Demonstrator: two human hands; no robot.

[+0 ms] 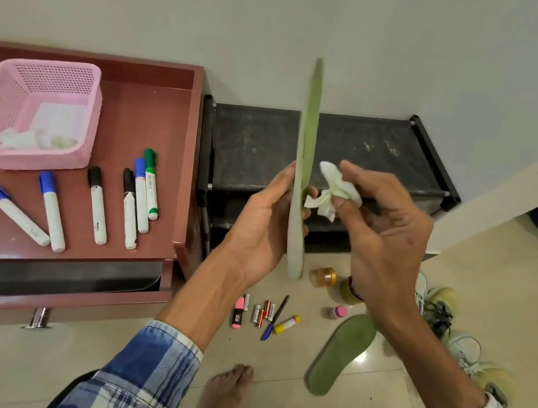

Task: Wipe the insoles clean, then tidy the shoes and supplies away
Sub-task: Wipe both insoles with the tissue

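left hand [264, 224] grips a green insole [306, 147] at its lower half, thumb on the left face and fingertips showing past the right face. the insole stands upright and edge-on to the camera, its upper end blurred against the wall [287, 16]. right hand [385, 227] pinches a crumpled white wipe [333, 192] between thumb and forefingers. the wipe sits just beside the right face of the held insole; whether it touches i cannot tell.

on the tiled floor [493, 270] below the right forearm lies a second insole [341, 355], flat and green. to its right a pair of pale shoes [486, 372] with white laces is partly hidden by the right arm. behind the hands a black shoe rack [372, 149] stands against the wall. near its foot stand an amber jar [323, 276], a darker jar [350, 289] and a small pink-capped bottle [338, 312]. further left on the floor, close together, lie a small pink block [238, 313], batteries [261, 311], a blue pen [275, 319] and a yellow-capped glue stick [287, 324].

at left a red-brown bench [154, 125] carries a pink basket [37, 74] with spare wipes [38, 137] in it, and six markers [98, 205] lie in a loose row in front of the basket. under the bench top a drawer [73, 307] stands pulled out with a black tray [60, 275] in it.
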